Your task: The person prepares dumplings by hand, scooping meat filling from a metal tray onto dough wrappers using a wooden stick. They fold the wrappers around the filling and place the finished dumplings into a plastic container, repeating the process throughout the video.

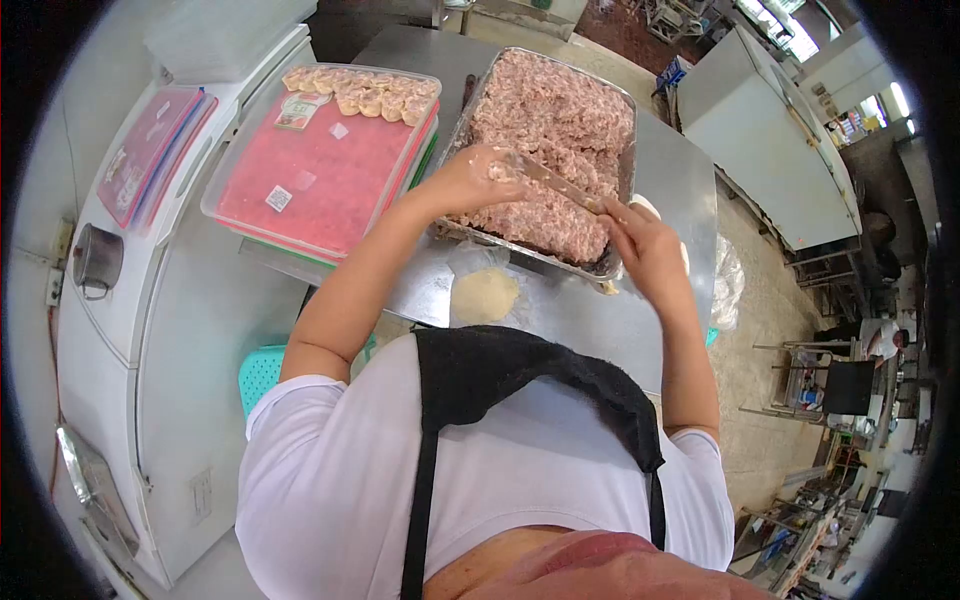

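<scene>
A metal tray piled with pinkish ground meat lies in front of me. My right hand, over the tray's near right side, is closed on the end of a flat metal spatula. The blade slants across the meat to my left hand. My left hand is curled above the tray's left side around a small pale dumpling, partly hidden by the fingers. The spatula's tip meets it. Near the table edge sits a stack of round pale wrappers beside clear plastic.
To the left, a clear plastic container with a pink base holds rows of filled dumplings at its far end. It stands on other lidded containers. White wrapped items lie right of the tray. A white freezer stands left.
</scene>
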A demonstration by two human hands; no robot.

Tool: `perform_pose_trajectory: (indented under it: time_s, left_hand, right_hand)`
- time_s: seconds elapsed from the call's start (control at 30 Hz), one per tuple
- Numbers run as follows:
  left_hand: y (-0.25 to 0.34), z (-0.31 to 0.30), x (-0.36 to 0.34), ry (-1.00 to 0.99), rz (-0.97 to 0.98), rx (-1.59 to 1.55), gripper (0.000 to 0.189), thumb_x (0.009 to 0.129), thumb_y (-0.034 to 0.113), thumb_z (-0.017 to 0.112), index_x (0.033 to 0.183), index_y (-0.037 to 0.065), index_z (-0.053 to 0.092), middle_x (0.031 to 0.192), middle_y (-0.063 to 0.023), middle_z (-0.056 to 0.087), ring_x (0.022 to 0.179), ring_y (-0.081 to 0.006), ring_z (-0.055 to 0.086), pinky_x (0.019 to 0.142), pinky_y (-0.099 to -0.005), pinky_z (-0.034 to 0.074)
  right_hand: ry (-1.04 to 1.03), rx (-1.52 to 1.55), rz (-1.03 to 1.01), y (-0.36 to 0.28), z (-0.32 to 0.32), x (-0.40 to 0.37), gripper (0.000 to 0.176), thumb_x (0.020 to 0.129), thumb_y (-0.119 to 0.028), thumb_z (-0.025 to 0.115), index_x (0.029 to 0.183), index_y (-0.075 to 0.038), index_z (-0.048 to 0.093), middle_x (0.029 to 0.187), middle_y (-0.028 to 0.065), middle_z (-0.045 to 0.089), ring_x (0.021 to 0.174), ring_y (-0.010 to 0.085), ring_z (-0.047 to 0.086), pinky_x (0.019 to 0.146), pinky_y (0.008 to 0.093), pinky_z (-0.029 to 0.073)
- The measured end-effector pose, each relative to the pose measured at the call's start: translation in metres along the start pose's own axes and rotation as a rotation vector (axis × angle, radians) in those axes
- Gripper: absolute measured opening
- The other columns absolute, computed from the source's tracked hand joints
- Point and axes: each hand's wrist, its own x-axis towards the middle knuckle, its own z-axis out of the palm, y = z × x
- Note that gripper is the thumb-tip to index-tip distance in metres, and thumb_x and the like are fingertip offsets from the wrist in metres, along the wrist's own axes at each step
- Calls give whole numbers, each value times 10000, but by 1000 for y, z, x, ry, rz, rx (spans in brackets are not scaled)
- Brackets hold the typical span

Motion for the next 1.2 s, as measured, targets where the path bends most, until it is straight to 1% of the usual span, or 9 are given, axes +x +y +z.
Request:
perform_pose_trajectory:
  time_s: [0.17, 0.2, 0.3, 0.43, 0.6, 0.9, 0.97, 1.03, 1.2]
  left_hand:
    - [-19, 16, -5, 92, -128, 261, 526, 761, 298, 729, 1179, 14, 583, 1079, -195, 635, 1009, -298, 606, 876, -316, 461]
    - [-17, 15, -11, 99, -129, 263, 526, 761, 298, 729, 1179, 14, 583, 1079, -195, 635, 1009, -298, 606, 876, -316, 461]
    - [-4, 6, -20, 220, -89, 25, 532, 741, 294, 756, 1191, 67, 587, 1068, -182, 642, 997, -303, 611, 868, -316, 465]
    - [33, -12, -17, 87, 48, -20, 547, 715, 300, 784, 1171, 60, 602, 1113, -167, 630, 1007, -313, 597, 881, -318, 458]
    - [26, -10, -18, 54, -20, 65, 569, 686, 310, 808, 1134, 18, 612, 1126, -176, 625, 1027, -306, 593, 891, -334, 454]
    - [25, -51, -41, 229, -51, 307, 619, 687, 322, 811, 1152, -19, 587, 1073, -198, 631, 1027, -288, 597, 892, -356, 456]
    - [30, -89, -54, 130, -209, 5, 587, 691, 343, 802, 1130, 10, 599, 1007, -142, 631, 933, -219, 603, 845, -340, 471]
    - [16, -121, -65, 311, -451, 199, 590, 695, 345, 789, 1126, 5, 573, 908, -107, 626, 887, -185, 606, 815, -326, 478]
    - [-88, -189, -81, 478, -349, 557, 581, 721, 347, 752, 1155, 12, 559, 962, -164, 638, 863, -267, 634, 776, -366, 497]
  right_hand:
    - [-19, -253, 89, 50, 37, 3, 258, 918, -277, 539, 1136, -176, 633, 928, 148, 633, 822, 353, 627, 706, 434, 493]
    - [-227, -499, 181, 61, 29, 3, 266, 938, -289, 503, 1120, -161, 649, 946, 159, 645, 837, 359, 628, 719, 417, 498]
    - [-139, -165, 250, 65, 8, -7, 256, 933, -263, 524, 1092, -126, 670, 941, 170, 659, 836, 340, 638, 732, 377, 503]
    - [-13, 392, 185, 0, -13, -7, 248, 912, -218, 577, 1077, -57, 669, 963, 166, 674, 838, 278, 651, 758, 335, 495]
    - [-46, 99, -63, 1, -12, 8, 237, 889, -207, 605, 1063, -58, 662, 993, 161, 664, 875, 331, 638, 761, 373, 499]
    - [-23, 214, -126, 23, 29, 20, 265, 904, -169, 580, 1122, -28, 629, 955, 156, 664, 870, 304, 642, 766, 347, 493]
    - [-115, 516, 324, 47, 42, 15, 291, 914, -187, 578, 1150, -22, 624, 949, 101, 677, 870, 235, 633, 792, 303, 475]
    - [-40, 529, 307, 96, 79, 1, 299, 918, -197, 580, 1150, -13, 627, 941, 75, 669, 870, 194, 615, 799, 280, 463]
    - [86, 714, 476, 113, 105, -15, 341, 922, -232, 591, 1135, 31, 631, 913, 43, 656, 868, 105, 565, 805, 247, 444]
